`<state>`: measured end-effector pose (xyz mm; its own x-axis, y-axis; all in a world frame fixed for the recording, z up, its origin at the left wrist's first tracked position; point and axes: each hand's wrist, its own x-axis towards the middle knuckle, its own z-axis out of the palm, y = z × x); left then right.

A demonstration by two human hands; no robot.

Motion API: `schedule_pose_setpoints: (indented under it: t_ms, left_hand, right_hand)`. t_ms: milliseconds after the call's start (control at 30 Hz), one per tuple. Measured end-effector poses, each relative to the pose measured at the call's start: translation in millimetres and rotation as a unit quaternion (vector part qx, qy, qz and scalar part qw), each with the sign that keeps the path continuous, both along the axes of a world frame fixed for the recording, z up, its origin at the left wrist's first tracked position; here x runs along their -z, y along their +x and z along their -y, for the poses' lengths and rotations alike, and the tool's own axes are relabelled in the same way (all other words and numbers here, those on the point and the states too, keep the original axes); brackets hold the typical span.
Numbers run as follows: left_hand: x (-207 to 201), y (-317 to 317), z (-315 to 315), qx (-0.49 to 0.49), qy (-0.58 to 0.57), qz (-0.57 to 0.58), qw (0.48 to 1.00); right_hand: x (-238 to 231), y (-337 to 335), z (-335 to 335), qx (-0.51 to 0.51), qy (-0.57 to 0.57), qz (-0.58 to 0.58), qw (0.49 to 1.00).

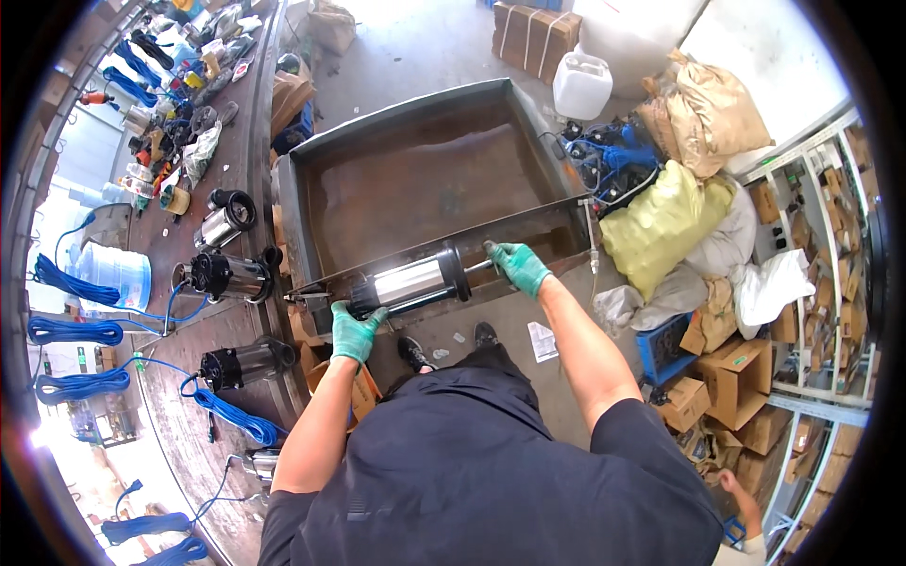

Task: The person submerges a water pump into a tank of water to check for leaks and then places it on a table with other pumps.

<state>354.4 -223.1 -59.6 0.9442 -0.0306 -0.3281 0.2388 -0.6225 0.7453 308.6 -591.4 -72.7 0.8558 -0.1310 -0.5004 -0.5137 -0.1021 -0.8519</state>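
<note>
Lying across the near edge of a water-filled metal tank [396,110] is a shiny steel cylinder with black ends, which looks like a submersible pump [408,283]. My left hand [356,334], in a green glove, is wrapped round its black left end from below. At the other end my right hand [517,268], gloved the same way, is closed on a thin metal rod [479,267] that reaches to the pump's black right end. Whether the rod is fixed to the pump or is a separate tool, I cannot tell.
On the bench to the left stand several similar pumps [247,363] with coiled blue cables [236,418]. Beyond the tank is a white jerrycan [581,87]. Yellow sacks [665,226] and cardboard boxes [739,382] crowd the right side. Another person's hand [731,483] shows at lower right.
</note>
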Motion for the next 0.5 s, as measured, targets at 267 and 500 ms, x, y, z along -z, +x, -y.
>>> schedule_pose_setpoints:
  t_ms: [267,500]
  left_hand:
    - [18,1,-9,0.002,-0.005,0.009,1.000]
    - [8,0,-2,0.006,-0.013,0.009,1.000]
  right_hand:
    - [10,-4,6,-0.045,0.007,0.073,0.996]
    - [-5,-13,17,-0.163,-0.085,0.136,0.974]
